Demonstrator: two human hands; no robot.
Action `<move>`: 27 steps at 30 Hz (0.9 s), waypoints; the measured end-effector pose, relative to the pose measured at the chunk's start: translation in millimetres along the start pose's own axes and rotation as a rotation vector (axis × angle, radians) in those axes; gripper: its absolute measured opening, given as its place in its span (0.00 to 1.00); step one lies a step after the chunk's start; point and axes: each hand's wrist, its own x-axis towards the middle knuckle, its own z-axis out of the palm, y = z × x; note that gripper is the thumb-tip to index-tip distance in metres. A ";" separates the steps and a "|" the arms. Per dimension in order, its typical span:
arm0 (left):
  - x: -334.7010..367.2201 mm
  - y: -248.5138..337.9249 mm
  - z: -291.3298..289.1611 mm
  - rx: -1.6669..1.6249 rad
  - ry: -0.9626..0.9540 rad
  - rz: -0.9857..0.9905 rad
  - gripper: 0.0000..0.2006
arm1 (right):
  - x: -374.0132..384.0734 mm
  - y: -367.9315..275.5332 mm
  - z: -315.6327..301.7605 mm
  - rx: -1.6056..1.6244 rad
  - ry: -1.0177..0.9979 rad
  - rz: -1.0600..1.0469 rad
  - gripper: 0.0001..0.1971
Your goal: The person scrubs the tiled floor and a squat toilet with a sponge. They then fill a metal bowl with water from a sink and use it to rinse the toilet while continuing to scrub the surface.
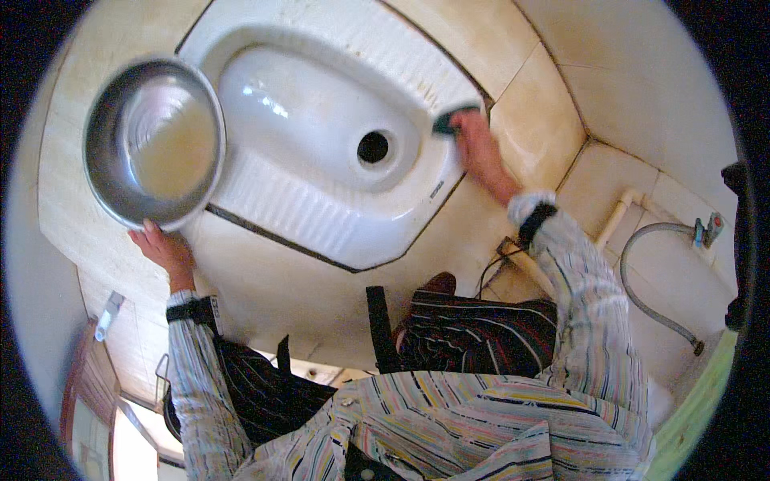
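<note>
A white ceramic squat toilet (313, 152) is set in the floor in front of me, with a dark round drain hole (373, 147) toward its right end. My right hand (481, 154) is closed on a dark green scouring pad (455, 120), which rests on the toilet's right rim near brownish stains. At the left, a round steel basin (96, 132) holds some cloudy yellowish water (178, 148) and overlaps the toilet's left edge. My left hand (164, 250) grips the basin's near rim, its thumb hidden.
Tan tiles (533, 104) surround the toilet, with walls close on both sides. A grey flexible hose (634, 280) hangs from a valve (708, 231) at the right, near a pale pipe (618, 215). A dark cable (491, 268) lies near my knee. A doorway (136, 441) shows lower left.
</note>
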 end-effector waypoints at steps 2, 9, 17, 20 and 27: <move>0.8 0.4 0.9 -0.071 0.018 -0.031 0.26 | -40.0 -8.3 9.1 0.046 -0.156 0.223 0.10; 31.5 53.9 -8.1 0.113 -0.125 -0.067 0.16 | 5.1 19.4 -1.4 0.008 0.346 0.247 0.12; 59.3 118.6 -26.3 -0.591 -0.112 -0.590 0.22 | -41.3 -27.5 39.8 0.108 0.081 0.230 0.13; 60.3 130.9 -29.8 -0.746 -0.137 -0.644 0.19 | -42.2 -24.9 43.6 0.115 0.172 0.182 0.13; 59.7 195.6 -35.2 -0.481 -0.226 -0.068 0.22 | -9.6 -21.9 39.5 0.160 0.323 0.288 0.15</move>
